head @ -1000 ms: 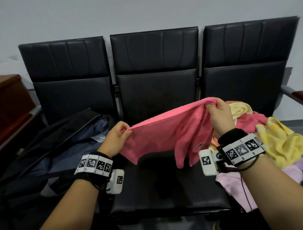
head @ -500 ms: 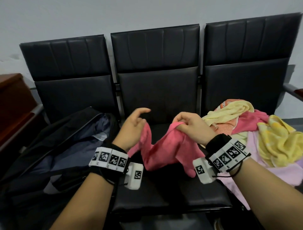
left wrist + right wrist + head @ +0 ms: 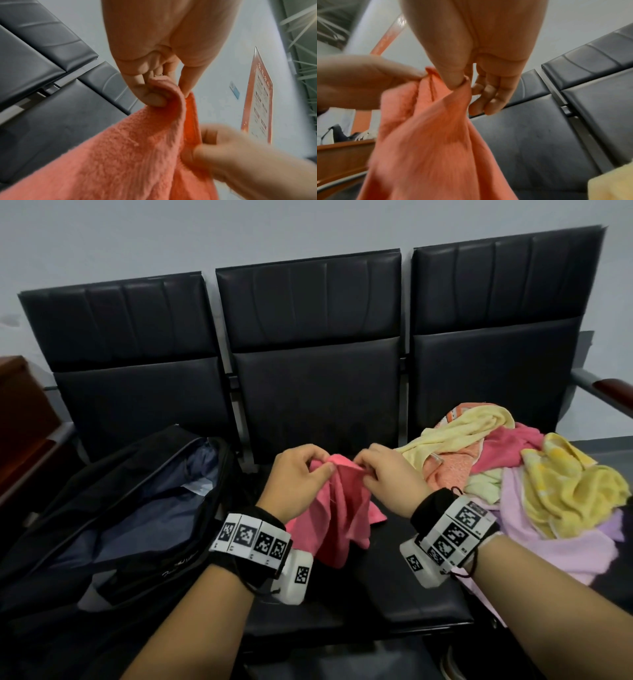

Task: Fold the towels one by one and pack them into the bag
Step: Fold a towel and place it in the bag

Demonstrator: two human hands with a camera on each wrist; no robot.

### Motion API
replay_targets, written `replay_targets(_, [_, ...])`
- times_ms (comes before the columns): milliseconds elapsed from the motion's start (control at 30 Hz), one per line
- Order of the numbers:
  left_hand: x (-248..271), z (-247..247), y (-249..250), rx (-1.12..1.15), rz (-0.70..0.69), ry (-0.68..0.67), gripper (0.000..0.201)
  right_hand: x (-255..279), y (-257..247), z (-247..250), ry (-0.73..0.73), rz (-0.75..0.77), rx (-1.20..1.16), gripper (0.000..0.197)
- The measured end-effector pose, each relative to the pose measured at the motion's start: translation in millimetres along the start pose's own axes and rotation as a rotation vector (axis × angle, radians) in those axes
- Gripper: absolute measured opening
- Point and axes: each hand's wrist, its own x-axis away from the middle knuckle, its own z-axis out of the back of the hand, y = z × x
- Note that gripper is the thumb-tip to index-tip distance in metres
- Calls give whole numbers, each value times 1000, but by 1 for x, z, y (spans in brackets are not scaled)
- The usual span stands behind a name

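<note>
A pink towel [image 3: 337,508] hangs doubled over the middle seat, its top corners brought together. My left hand [image 3: 303,474] pinches one top corner and my right hand [image 3: 383,474] pinches the other, the two hands almost touching. In the left wrist view the left hand [image 3: 171,92] has thumb and curled fingers on the towel's [image 3: 120,155] folded edge. The right wrist view shows the right hand [image 3: 458,83] with its thumb pressing the towel [image 3: 428,142] hem. An open black bag [image 3: 137,508] with a blue-grey lining lies on the left seat.
A heap of loose towels [image 3: 531,484], yellow, pink, orange and lilac, covers the right seat. The black three-seat bench [image 3: 318,392] backs onto a grey wall. A brown wooden cabinet [image 3: 20,419] stands at far left, and an armrest [image 3: 606,388] juts out at far right.
The towel was stretched wide between my hands a second ago. Both hands have come together at the middle, so the towel now hangs folded in half.
</note>
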Motion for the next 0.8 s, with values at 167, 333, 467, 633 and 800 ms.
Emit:
replay_targets(167, [-5,23,-7,5,22,100,9,16,28,-2,-19,-115,-33,17])
replay_targets(333, [-14,43,-16,35,122,186,14,7,38,23,178,-236,-300,18])
replay_targets(467, [-24,81,-23,17,150,342,27,3,57,51,338,-448,-508,31])
replay_targets(633, [-21,97,-38,-18,275,336,30,15,72,44,245,-633,-664,19])
replay_targets(800, [-14,78,-37,-38,284,212,30,15,47,41,137,-519,-752,16])
